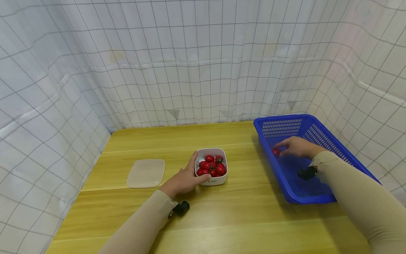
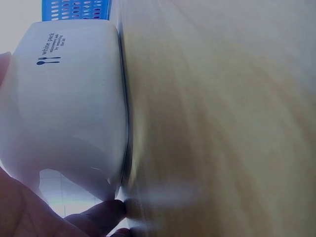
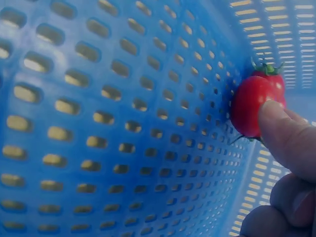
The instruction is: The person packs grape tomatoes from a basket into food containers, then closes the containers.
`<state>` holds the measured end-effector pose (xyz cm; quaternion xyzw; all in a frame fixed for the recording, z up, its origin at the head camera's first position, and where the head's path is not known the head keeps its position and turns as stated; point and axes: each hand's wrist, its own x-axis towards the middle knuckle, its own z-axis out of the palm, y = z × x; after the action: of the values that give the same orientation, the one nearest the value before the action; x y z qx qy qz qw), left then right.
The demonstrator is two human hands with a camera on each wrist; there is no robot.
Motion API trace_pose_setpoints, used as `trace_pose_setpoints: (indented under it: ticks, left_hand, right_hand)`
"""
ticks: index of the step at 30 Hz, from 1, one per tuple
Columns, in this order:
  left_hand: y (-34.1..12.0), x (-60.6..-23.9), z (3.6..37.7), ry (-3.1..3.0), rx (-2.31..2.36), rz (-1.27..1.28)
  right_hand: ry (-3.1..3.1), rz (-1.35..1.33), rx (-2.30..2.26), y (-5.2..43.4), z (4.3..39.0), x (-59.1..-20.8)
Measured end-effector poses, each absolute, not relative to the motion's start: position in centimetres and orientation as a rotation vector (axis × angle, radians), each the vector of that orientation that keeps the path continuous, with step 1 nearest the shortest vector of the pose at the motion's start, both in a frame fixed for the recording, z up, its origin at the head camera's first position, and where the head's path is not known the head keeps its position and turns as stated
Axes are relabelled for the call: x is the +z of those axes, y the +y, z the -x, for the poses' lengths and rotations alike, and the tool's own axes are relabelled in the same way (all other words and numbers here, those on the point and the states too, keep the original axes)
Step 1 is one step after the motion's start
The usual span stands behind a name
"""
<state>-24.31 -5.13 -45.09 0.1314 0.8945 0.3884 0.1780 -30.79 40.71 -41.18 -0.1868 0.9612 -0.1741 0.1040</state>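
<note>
A white square container (image 1: 211, 180) full of red cherry tomatoes (image 1: 210, 165) stands mid-table. My left hand (image 1: 187, 176) grips its left side, the thumb on the rim. In the left wrist view the container wall (image 2: 69, 98) fills the left, with my fingertips (image 2: 106, 213) at its base. My right hand (image 1: 282, 149) is inside the blue slotted basket (image 1: 282, 119) and pinches a single cherry tomato (image 1: 276, 152). In the right wrist view that tomato (image 3: 252, 106) sits against the basket wall (image 3: 123, 123) under my fingertip (image 3: 291, 138).
A clear square lid (image 1: 146, 173) lies flat on the wooden table (image 1: 247, 218), left of the container. The basket stands at the table's right edge. White gridded cloth walls close in the table at the back and on both sides.
</note>
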Motion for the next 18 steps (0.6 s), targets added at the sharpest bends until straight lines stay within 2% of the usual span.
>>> trace_pose_setpoints:
  ticks: [18]
  left_hand:
    - [-5.06, -45.11, 24.26, 2.531, 1.103, -0.362]
  right_hand:
    - [2.829, 0.483, -0.517, 39.91, 30.84, -41.82]
